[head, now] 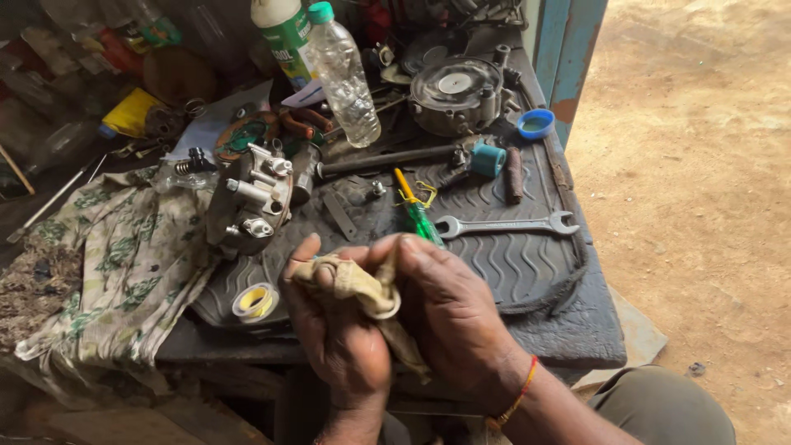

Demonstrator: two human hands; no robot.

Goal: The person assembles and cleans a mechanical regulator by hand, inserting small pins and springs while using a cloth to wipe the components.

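Between the two hands, low centre: a tan rag [362, 288] is bunched around something small that stays hidden, so whatever is inside cannot be told.
Left hand: the left hand [338, 330] cups the rag from below, fingers [306, 255] curled up and pressed against the cloth, which steadies the bundle.
Right hand: the right hand [449, 309] closes over the top, thumb and fingers pinching the rag; an orange thread band [517, 397] circles the wrist.
Bench: the dark, greasy bench [593, 330] carries a ribbed rubber mat [511, 255], probably to keep loose parts from rolling.
Within reach: a green-handled screwdriver [418, 216] lies just beyond the fingers, a double open-ended spanner [504, 224] beside it.
Left of hands: a yellow tape roll [255, 302] sits at the mat edge, and a round metal assembly [247, 202] leans tilted above it.
Further back: a clear plastic bottle [344, 74] stands upright, a second round housing [456, 95] lies flat.
Far left: patterned cloth [124, 264] drapes over the bench edge.
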